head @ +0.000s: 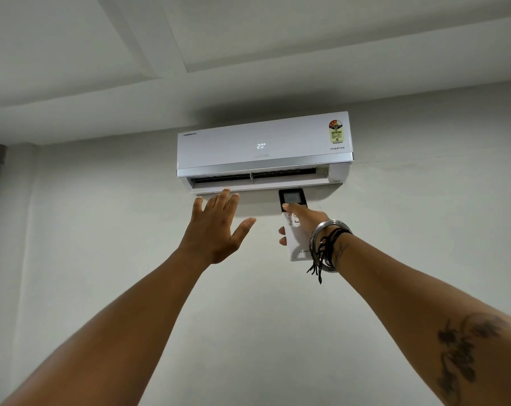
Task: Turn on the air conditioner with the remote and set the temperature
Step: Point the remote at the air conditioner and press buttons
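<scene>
Reaching up on the left with the left hand (214, 230), palm open, fingers spread and gripping nothing, fingertips lying just under the open white louvre flap (260, 184) of the white rectangular wall-mounted air conditioner (264, 143). Probably feeling for the outflow of air, judging by the flat palm facing the vent. Extending the left forearm long and nearly straight up from the lower left corner, wrist bent slightly back.

Showing "20" in lit digits (260, 146) at the middle of the unit's front panel, so already running, and likely settling on a temperature.

Moving right: holding the slim white remote with the dark screen (292, 197) in the right hand (302, 222), fingers curled round its body, thumb lying on the buttons just below the screen. Aiming the top end up at the unit, just beneath its right half, presumably to keep the signal path clear. Stretching the right arm up from the lower right, wearing silver bangles and black threads (326, 244) at the wrist.
</scene>
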